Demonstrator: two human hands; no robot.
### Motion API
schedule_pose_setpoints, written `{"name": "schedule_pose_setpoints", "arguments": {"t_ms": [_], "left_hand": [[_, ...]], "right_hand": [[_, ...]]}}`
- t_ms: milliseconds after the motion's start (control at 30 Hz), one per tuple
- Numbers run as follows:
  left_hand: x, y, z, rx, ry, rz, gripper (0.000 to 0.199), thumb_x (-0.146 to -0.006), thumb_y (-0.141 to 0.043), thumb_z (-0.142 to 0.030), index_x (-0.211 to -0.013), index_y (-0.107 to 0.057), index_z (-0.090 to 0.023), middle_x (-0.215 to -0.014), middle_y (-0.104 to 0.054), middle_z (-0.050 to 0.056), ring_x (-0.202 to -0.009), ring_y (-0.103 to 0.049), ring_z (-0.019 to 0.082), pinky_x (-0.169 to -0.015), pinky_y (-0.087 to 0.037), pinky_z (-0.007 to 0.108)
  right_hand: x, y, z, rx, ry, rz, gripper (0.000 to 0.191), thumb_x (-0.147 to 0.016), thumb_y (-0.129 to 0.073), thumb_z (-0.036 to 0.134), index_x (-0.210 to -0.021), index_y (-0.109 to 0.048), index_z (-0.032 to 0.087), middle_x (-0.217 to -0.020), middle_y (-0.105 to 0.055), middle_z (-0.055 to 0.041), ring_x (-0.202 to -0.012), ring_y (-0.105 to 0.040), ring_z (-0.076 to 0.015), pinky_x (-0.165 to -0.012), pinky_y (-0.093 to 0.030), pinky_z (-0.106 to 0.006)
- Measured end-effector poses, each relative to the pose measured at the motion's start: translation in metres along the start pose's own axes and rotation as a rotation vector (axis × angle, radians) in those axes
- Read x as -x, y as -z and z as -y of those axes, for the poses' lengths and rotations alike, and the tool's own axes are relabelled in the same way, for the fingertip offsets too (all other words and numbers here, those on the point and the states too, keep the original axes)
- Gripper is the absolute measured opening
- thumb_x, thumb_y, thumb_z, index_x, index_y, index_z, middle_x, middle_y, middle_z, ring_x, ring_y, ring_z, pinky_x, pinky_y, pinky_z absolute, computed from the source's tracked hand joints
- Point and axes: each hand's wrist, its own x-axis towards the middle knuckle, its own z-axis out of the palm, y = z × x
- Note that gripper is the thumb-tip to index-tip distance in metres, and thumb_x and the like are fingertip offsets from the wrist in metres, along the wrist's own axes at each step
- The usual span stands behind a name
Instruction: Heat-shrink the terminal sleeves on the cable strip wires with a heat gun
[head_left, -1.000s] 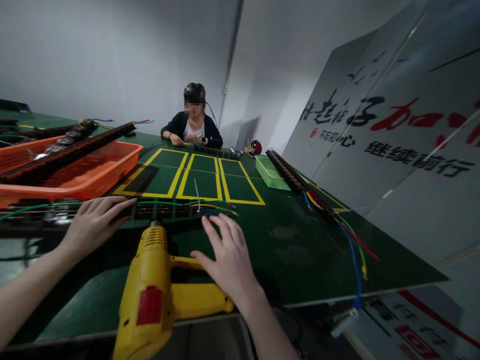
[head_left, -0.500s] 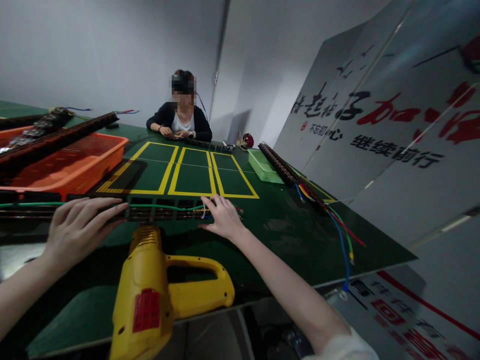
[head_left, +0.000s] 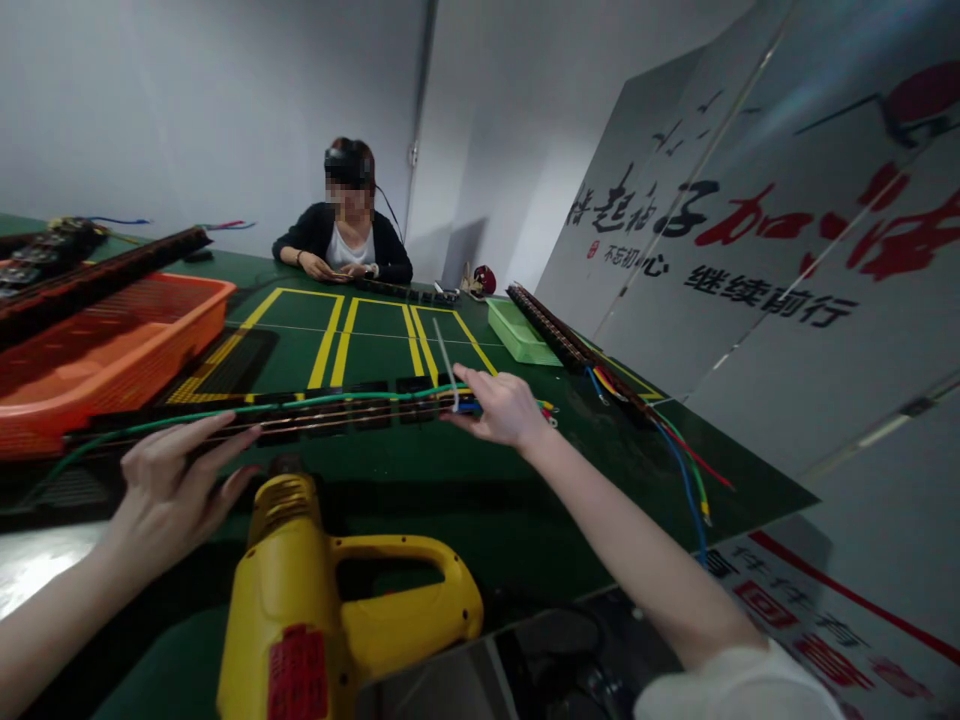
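Note:
A long black strip (head_left: 326, 418) with copper-coloured wires and a green wire (head_left: 330, 399) along it lies across the table before me. My right hand (head_left: 506, 408) grips its right end, thumb below and fingers above, where the wires gather. A white cable tie (head_left: 447, 360) circles the bundle there, its tail pointing up. Coloured wire ends with terminals (head_left: 550, 408) stick out past the hand. My left hand (head_left: 176, 485) rests at the strip's near side, fingers stretched out and apart. Just in front stands a yellow heat gun (head_left: 289, 590), its nozzle toward the strip.
An orange basket (head_left: 172, 318) bearing long dark strips (head_left: 112, 275) stands at the left. A green tray (head_left: 517, 335) and another wired strip (head_left: 559, 335) are at the right. Yellow tape frames (head_left: 337, 345) mark the green table. A person (head_left: 349, 235) sits opposite, hands on the table.
The strip's tied end has moved right and slightly up with my right hand. The cable tie's tail now stands up clearly. My left hand's fingers have spread, and the view has shifted slightly.

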Motion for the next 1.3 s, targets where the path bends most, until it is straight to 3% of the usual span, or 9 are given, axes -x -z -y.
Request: {"name": "schedule_pose_setpoints", "arguments": {"t_ms": [133,233,333,467,633,767,967,1167,1300], "left_hand": [[0.006,-0.010,-0.002,0.134,-0.038,0.101,0.068,-0.086,-0.047,-0.029,-0.144,-0.017,-0.048,-0.141,-0.036,0.007,-0.121,-0.043,0.033,-0.098,-0.037,0.050],[0.006,-0.015,0.001,0.246,-0.038,0.194,0.052,-0.086,-0.043,-0.029,-0.136,-0.036,-0.041,-0.142,-0.036,0.006,-0.120,-0.046,0.032,-0.096,-0.039,0.048],[0.000,-0.015,0.004,0.342,0.010,0.184,0.033,-0.084,-0.043,-0.029,-0.115,-0.052,-0.034,-0.134,-0.044,0.005,-0.114,-0.050,0.029,-0.093,-0.042,0.046],[-0.009,-0.007,0.007,0.409,0.113,0.116,0.019,-0.083,-0.043,-0.030,-0.100,-0.049,-0.034,-0.115,-0.050,0.004,-0.107,-0.052,0.027,-0.090,-0.044,0.045],[-0.009,-0.005,0.010,0.439,0.211,0.115,0.014,-0.085,-0.040,-0.032,-0.097,-0.046,-0.035,-0.111,-0.049,0.002,-0.103,-0.051,0.025,-0.088,-0.043,0.044],[0.000,-0.012,0.018,0.476,0.271,0.161,0.015,-0.086,-0.036,-0.032,-0.095,-0.046,-0.035,-0.108,-0.050,0.001,-0.100,-0.053,0.023,-0.086,-0.045,0.041],[0.004,-0.022,0.032,0.509,0.231,0.235,0.014,-0.085,-0.039,-0.034,-0.096,-0.048,-0.036,-0.100,-0.055,-0.001,-0.088,-0.057,0.020,-0.075,-0.050,0.032],[0.000,-0.019,0.029,0.533,0.246,0.263,0.013,-0.087,-0.040,-0.034,-0.095,-0.051,-0.033,-0.095,-0.057,0.000,-0.085,-0.058,0.019,-0.074,-0.048,0.030],[0.000,-0.017,0.028,0.566,0.235,0.295,0.012,-0.087,-0.042,-0.033,-0.096,-0.050,-0.032,-0.095,-0.057,0.000,-0.085,-0.057,0.019,-0.072,-0.047,0.029]], "right_hand": [[0.028,0.035,-0.043,0.161,-0.206,-0.012,0.063,-0.085,-0.047,0.061,-0.125,-0.052,0.012,-0.105,-0.065,-0.0121,-0.083,-0.061,-0.0205,-0.077,-0.043,-0.033],[0.045,0.053,-0.072,0.295,-0.408,-0.041,0.064,-0.085,-0.044,0.062,-0.124,-0.053,0.012,-0.098,-0.066,-0.0147,-0.084,-0.062,-0.0256,-0.074,-0.041,-0.034],[0.051,0.063,-0.098,0.409,-0.596,-0.059,0.064,-0.085,-0.045,0.062,-0.126,-0.050,0.012,-0.096,-0.066,-0.0167,-0.086,-0.061,-0.0294,-0.072,-0.040,-0.035],[0.042,0.065,-0.125,0.493,-0.785,-0.023,0.061,-0.085,-0.046,0.062,-0.120,-0.053,0.013,-0.087,-0.065,-0.0147,-0.084,-0.061,-0.0280,-0.071,-0.042,-0.036],[0.015,0.048,-0.148,0.506,-0.906,0.074,0.048,-0.089,-0.050,0.054,-0.116,-0.054,0.015,-0.102,-0.061,-0.0071,-0.090,-0.060,-0.0176,-0.081,-0.048,-0.039],[-0.002,0.030,-0.159,0.464,-0.973,0.155,0.039,-0.089,-0.054,0.044,-0.115,-0.055,0.014,-0.109,-0.059,-0.0076,-0.095,-0.059,-0.0176,-0.084,-0.049,-0.039],[-0.014,0.005,-0.169,0.341,-1.030,0.241,0.036,-0.089,-0.056,0.042,-0.113,-0.056,0.014,-0.113,-0.058,-0.0078,-0.100,-0.058,-0.0187,-0.087,-0.049,-0.041],[-0.021,-0.026,-0.177,0.139,-0.993,0.240,0.038,-0.090,-0.054,0.040,-0.121,-0.052,0.016,-0.116,-0.056,-0.0078,-0.099,-0.058,-0.0182,-0.084,-0.050,-0.040],[-0.022,-0.043,-0.175,0.049,-1.008,0.156,0.041,-0.090,-0.054,0.040,-0.124,-0.050,0.017,-0.123,-0.053,-0.0089,-0.104,-0.056,-0.0200,-0.087,-0.049,-0.042]]}}
